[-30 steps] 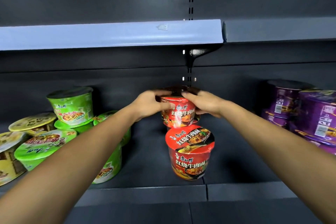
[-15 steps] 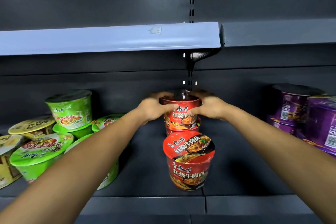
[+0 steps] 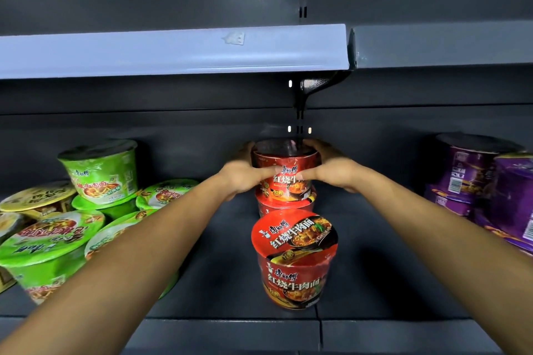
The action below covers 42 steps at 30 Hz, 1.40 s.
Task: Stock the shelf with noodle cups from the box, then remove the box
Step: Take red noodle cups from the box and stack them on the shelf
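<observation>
The dark shelf (image 3: 225, 268) holds a loose heap of green cups (image 3: 101, 170) at the left and stacked purple cups (image 3: 473, 170) at the right. A column of red noodle cups stands in the middle bay. The box is not in view. The front red cup (image 3: 294, 259) stands upright near the shelf's edge. Just behind it the lower red cup (image 3: 285, 206) carries the top red cup (image 3: 285, 173), which appears to be seated on it or very nearly so. The step in hand looks to be settling this top cup. It will go best if its base is centred over the lid below, kept level and pressed lightly down. Both sides should then be let go together, so the stack does not lean toward the front cup. The left hand (image 3: 245, 179) and the right hand (image 3: 331, 173) both grasp the top cup from opposite sides. Their fingers curl round its wall toward the back. The thumbs (image 3: 264, 172) lie across the printed front, nearly meeting, and neither hand touches any other cup.
</observation>
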### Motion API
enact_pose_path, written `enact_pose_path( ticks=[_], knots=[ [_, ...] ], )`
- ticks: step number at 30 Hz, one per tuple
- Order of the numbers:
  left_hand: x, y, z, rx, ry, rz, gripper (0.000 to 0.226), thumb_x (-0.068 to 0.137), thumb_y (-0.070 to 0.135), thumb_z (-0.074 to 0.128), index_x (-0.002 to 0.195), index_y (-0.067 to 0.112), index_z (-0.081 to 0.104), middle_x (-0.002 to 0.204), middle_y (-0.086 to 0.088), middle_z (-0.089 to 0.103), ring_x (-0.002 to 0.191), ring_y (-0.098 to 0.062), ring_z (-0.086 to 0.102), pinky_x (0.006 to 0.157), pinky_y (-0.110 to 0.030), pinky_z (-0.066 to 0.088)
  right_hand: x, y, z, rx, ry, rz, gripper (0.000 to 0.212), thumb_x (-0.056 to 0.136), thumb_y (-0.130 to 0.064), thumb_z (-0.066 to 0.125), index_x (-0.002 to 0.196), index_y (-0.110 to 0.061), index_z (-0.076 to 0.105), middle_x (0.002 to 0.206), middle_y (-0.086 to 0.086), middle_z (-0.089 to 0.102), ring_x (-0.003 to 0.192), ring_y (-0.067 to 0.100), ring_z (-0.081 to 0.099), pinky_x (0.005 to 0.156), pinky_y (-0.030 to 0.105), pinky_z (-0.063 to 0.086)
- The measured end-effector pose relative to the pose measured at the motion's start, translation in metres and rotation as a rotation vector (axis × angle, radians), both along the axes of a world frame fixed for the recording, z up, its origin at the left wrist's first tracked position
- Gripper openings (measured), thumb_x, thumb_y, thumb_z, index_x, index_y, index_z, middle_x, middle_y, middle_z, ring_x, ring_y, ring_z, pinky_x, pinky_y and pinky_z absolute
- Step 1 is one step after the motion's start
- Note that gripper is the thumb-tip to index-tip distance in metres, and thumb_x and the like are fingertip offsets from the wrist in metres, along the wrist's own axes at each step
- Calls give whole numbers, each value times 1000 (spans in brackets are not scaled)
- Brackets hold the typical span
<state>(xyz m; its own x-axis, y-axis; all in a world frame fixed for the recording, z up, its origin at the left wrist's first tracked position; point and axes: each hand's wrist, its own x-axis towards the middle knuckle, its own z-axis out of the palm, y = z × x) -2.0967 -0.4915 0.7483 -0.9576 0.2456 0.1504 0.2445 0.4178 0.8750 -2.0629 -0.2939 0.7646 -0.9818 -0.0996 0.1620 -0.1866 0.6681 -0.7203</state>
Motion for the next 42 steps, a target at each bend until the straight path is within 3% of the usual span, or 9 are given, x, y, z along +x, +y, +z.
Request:
enact_pose_path(
  ticks=[3,11,14,17,20,27,34,37,42],
  knots=[
    [-3,-1,-1,-3,8,-34,93,65,47,83,141,26,34,131,-2,56,114,-20,58,97,-41,51,-2,0,-1,-9,-14,4,79,81,-19,74,145,-22,28,139,5,47,107,12,48,87,24,39],
    [-1,-1,0,43,-45,-122,87,77,27,77,146,29,23,128,7,49,113,-12,50,103,-37,45,-6,3,0,95,115,-60,82,68,-29,84,136,-20,38,136,3,46,118,18,49,87,24,40],
    [-4,2,-3,42,-57,-111,87,73,29,80,143,28,28,119,10,52,107,-11,54,102,-37,46,-6,4,-1,106,105,-67,87,70,-32,82,141,-20,33,140,5,43,124,21,46,88,22,37],
    [-7,4,-6,44,-92,-86,81,65,36,84,133,29,40,131,-1,56,114,-18,57,103,-40,46,-7,4,-4,119,105,-83,96,70,-35,81,146,-20,24,146,6,36,131,23,40,89,21,32],
    [-9,4,-5,53,-112,-98,72,66,34,83,124,35,41,133,-4,56,116,-20,57,103,-42,45,-8,3,-3,143,93,-88,105,68,-39,82,148,-18,18,151,6,30,137,23,32,102,27,32],
    [-2,2,3,25,-62,-117,86,78,28,76,146,28,23,124,9,46,111,-12,49,94,-31,47,-8,1,-4,163,64,-95,112,64,-50,80,150,-17,17,154,6,25,142,24,23,113,38,29],
    [-3,-1,-2,33,-146,-116,89,70,37,79,144,22,32,141,-3,49,126,-19,50,110,-39,38,4,-2,1,96,53,-44,82,77,-31,77,143,-18,31,144,5,42,130,20,43,87,18,32],
    [-2,-1,-4,15,-152,-109,97,63,45,79,144,21,33,141,-3,50,126,-20,50,110,-40,38,5,-4,0,86,76,-58,81,75,-33,79,141,-18,34,141,5,44,126,21,46,89,20,36],
    [-1,-1,-6,0,-164,-103,82,77,41,74,145,21,34,139,-1,50,125,-19,51,106,-32,40,8,-5,-2,48,80,-37,80,75,-29,79,140,-18,34,140,6,46,123,20,48,88,21,38]
  ],
)
